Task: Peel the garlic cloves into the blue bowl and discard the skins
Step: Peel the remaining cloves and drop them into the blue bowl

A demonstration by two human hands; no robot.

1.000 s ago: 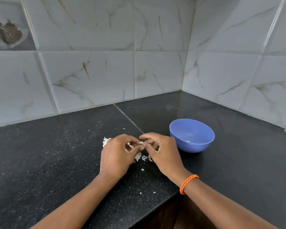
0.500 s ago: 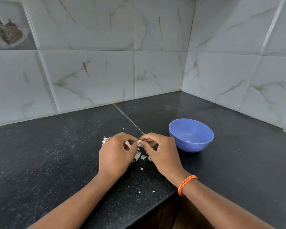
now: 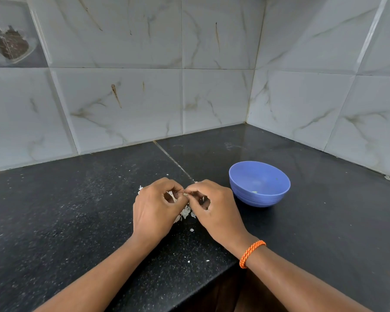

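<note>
So closest to the camera, 2 bare forearms are reaching in over the edge of the black speckled countertop (image 3: 54,221), and the right wrist is wearing an orange braided bracelet (image 3: 251,254). The left hand (image 3: 154,210) and right hand (image 3: 216,210) are meeting fingertip to fingertip just above the counter, both curled in and pinching a tiny garlic clove (image 3: 185,194) between them, though it's mostly hidden by the fingers. Right under and between the hands, a little heap of white garlic skins (image 3: 186,213) is lying on the counter, with a few stray flakes sitting nearer the edge. Just past the right hand, the blue bowl (image 3: 259,183) is sitting upright with 1 small pale bit inside. Behind all that, marbled grey wall tiles (image 3: 126,104) are meeting in a corner.
</note>
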